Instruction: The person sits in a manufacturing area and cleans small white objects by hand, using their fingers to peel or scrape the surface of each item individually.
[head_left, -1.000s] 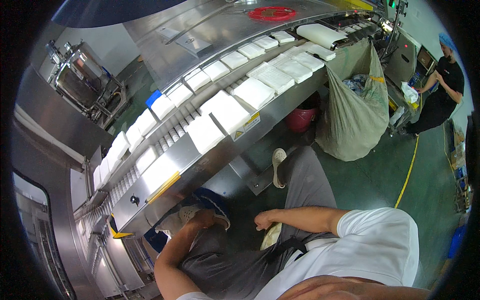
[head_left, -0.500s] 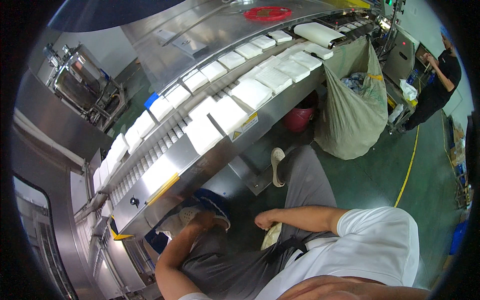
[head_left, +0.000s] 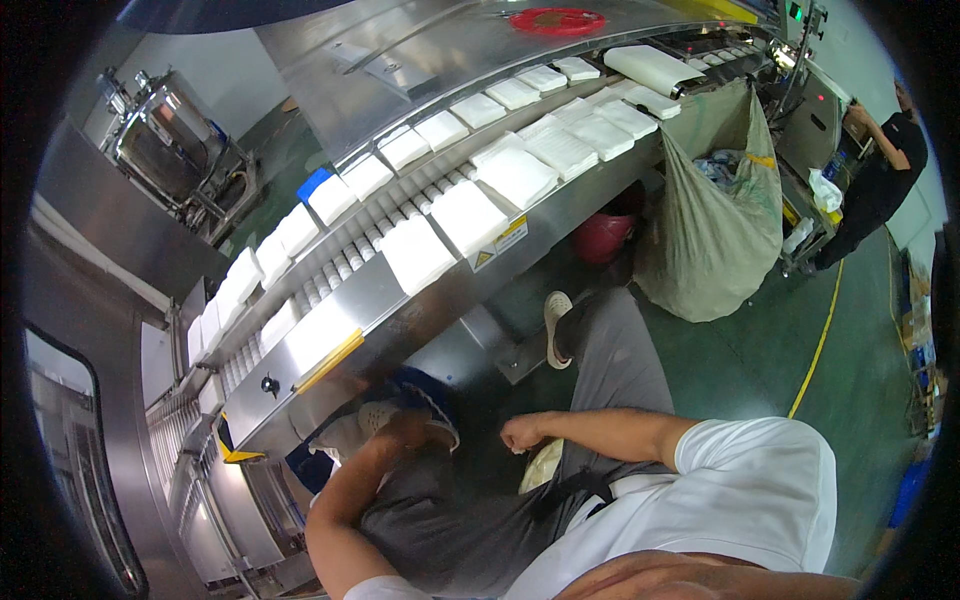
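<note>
My left hand (head_left: 408, 430) rests low by my bent left leg, next to a pale perforated clog (head_left: 378, 416); its fingers are dark and partly hidden. Over my right thigh, my right hand (head_left: 522, 432) is curled into a fist, and nothing shows in it. Both hands are apart from the steel conveyor (head_left: 400, 318) in front of me. White folded sheet stacks (head_left: 417, 255) lie along its near edge, and a far row of white stacks (head_left: 366, 176) runs beside the rollers (head_left: 345, 262). One loose white stack (head_left: 281, 326) lies on the rollers.
A large beige sack (head_left: 708, 240) hangs at the conveyor's right end, beside a red bucket (head_left: 603, 237) underneath. A person in black (head_left: 888, 165) stands at a machine far right. A steel tank (head_left: 170, 130) stands back left. A blue block (head_left: 314, 185) sits in the far row.
A white stack on the rollers has travelled toward the lower left. The scene has shifted slightly with my head. My hands stay nearly still.
</note>
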